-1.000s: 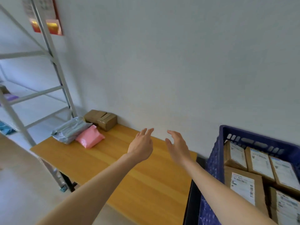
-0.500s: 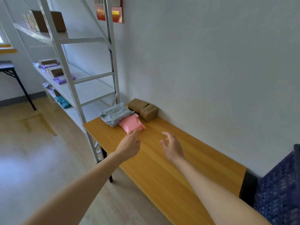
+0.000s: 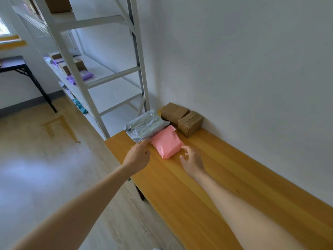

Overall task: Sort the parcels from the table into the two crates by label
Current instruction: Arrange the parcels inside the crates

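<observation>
The pink parcel (image 3: 166, 144) is lying flat on the wooden table (image 3: 234, 179), between the two hands and slightly ahead of them. The left hand (image 3: 137, 156) is hovering at the parcel's left near corner, its fingers loosely bent and its thumb apart from them, gripping nothing. Its fingertips (image 3: 146, 142) are sitting where the pink parcel meets the grey parcel (image 3: 144, 126), and it cannot be told whether they are touching either one. The right hand (image 3: 191, 159) is hanging low over the table at the parcel's right near edge, with fingers spread and relaxed, holding nothing. Its foremost fingertip is lying against the pink wrap or just short of it.

Just beyond the left hand, the grey parcel is sitting crumpled at the table's end, touching the pink one. Ahead of the right hand, past the pink parcel, the near brown box (image 3: 190, 122) and the far brown box (image 3: 173, 111) are standing side by side against the wall (image 3: 243, 69). Off the table, farther out beyond the left hand, a white shelf rack (image 3: 73, 69) is carrying other packages, among them a purple parcel (image 3: 81, 77).
</observation>
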`<state>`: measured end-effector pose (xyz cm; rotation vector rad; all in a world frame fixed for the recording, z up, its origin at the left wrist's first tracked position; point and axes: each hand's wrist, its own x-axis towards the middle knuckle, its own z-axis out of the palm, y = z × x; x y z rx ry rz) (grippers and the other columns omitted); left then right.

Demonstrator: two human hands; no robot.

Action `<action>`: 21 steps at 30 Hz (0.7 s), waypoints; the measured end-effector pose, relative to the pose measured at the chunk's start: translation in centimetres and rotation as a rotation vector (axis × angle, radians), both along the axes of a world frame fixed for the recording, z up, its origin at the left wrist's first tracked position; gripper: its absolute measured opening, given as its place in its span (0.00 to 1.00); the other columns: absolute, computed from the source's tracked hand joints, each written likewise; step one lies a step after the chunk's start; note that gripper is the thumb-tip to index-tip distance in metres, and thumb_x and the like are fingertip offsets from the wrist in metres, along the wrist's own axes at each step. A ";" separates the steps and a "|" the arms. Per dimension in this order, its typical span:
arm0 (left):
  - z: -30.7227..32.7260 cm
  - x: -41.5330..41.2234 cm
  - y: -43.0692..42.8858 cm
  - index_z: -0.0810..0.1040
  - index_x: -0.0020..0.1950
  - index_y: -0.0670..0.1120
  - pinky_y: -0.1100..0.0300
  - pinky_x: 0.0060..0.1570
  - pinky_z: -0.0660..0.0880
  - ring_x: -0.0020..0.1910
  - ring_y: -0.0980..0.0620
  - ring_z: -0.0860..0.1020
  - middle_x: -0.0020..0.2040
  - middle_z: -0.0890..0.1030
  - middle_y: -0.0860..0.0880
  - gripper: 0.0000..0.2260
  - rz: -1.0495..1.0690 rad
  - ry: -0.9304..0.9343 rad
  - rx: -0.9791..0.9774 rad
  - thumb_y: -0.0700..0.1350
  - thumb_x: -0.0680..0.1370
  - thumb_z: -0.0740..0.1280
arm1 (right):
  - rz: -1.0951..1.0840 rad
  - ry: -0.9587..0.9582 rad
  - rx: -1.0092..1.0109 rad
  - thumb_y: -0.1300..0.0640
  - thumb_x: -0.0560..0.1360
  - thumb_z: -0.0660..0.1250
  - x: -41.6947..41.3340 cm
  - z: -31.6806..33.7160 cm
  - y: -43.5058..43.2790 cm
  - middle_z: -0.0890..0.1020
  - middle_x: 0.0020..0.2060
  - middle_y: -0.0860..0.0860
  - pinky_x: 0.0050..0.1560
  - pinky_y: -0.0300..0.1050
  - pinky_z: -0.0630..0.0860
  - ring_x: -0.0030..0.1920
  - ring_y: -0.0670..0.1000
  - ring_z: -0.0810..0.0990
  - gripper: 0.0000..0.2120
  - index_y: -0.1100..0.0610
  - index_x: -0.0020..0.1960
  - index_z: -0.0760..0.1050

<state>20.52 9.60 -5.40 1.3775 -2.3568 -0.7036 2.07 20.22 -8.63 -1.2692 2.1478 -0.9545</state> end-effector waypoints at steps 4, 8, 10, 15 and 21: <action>-1.3 -0.4 -5.4 0.70 0.70 0.51 0.61 0.38 0.68 0.49 0.50 0.75 0.62 0.76 0.46 0.20 -0.003 -0.018 0.038 0.39 0.79 0.59 | 0.002 -0.056 0.056 0.60 0.80 0.59 -0.7 -1.3 -4.9 0.70 0.69 0.53 0.58 0.45 0.74 0.63 0.51 0.73 0.19 0.56 0.70 0.67; -2.8 0.4 -10.6 0.67 0.72 0.50 0.60 0.46 0.69 0.61 0.47 0.74 0.68 0.73 0.45 0.20 0.054 -0.038 0.105 0.40 0.80 0.59 | 0.010 -0.073 0.095 0.62 0.79 0.59 -0.4 -2.4 -9.1 0.71 0.67 0.54 0.60 0.50 0.74 0.62 0.53 0.74 0.20 0.58 0.70 0.68; -3.1 1.0 -13.6 0.66 0.73 0.50 0.61 0.45 0.70 0.59 0.47 0.76 0.68 0.73 0.45 0.21 0.110 -0.043 0.124 0.40 0.80 0.59 | 0.002 -0.084 0.111 0.62 0.79 0.60 0.1 -2.9 -11.0 0.71 0.67 0.54 0.61 0.49 0.74 0.63 0.53 0.73 0.19 0.58 0.70 0.67; -4.2 1.9 -20.4 0.66 0.73 0.50 0.60 0.46 0.72 0.60 0.45 0.76 0.70 0.71 0.46 0.21 -0.041 -0.160 0.076 0.39 0.80 0.58 | -0.056 -0.146 0.115 0.62 0.80 0.60 2.0 -4.3 -16.7 0.72 0.67 0.54 0.61 0.44 0.72 0.65 0.52 0.72 0.18 0.57 0.70 0.68; -5.8 1.9 -28.7 0.64 0.74 0.51 0.62 0.41 0.69 0.58 0.47 0.76 0.71 0.69 0.46 0.21 -0.157 -0.200 0.119 0.42 0.81 0.59 | -0.147 -0.213 0.096 0.61 0.80 0.61 5.1 -5.9 -23.7 0.75 0.63 0.52 0.57 0.38 0.70 0.63 0.50 0.74 0.17 0.55 0.69 0.69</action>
